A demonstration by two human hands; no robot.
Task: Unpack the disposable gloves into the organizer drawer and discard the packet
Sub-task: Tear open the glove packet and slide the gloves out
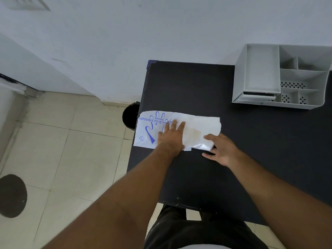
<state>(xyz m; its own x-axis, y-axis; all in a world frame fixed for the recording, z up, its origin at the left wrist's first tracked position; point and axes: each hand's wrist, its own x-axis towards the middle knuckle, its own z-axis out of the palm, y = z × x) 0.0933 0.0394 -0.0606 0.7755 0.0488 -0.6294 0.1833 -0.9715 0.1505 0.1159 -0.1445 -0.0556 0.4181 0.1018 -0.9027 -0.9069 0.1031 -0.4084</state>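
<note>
**Onlooker 1:** Head view: packet [177, 130] lies flat at the desk [197, 87] left edge. Left hand [170, 136] presses it, palm open — nothing gripped. Right hand [221, 149] is open at the torn end.

**Onlooker 2:** Procedure, I'd judge: keep the packet pinned, draw the gloves out rightward — toward the organizer [282, 76]. Bin [130, 115] stands below.
</note>
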